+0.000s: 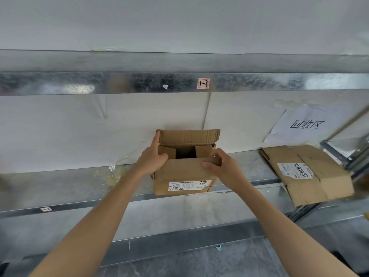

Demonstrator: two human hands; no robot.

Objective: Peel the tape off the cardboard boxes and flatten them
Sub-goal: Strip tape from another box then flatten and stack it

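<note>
Head camera looks down at an open cardboard box standing on the metal shelf, against the white wall. The right hand pinches the near flap's right end, thumb in front and fingers curled over the edge. The left hand rests at the box's left side, its index finger straight against the rear flap's corner (its other fingers are unclear). A flattened box lies well to the right.
</note>
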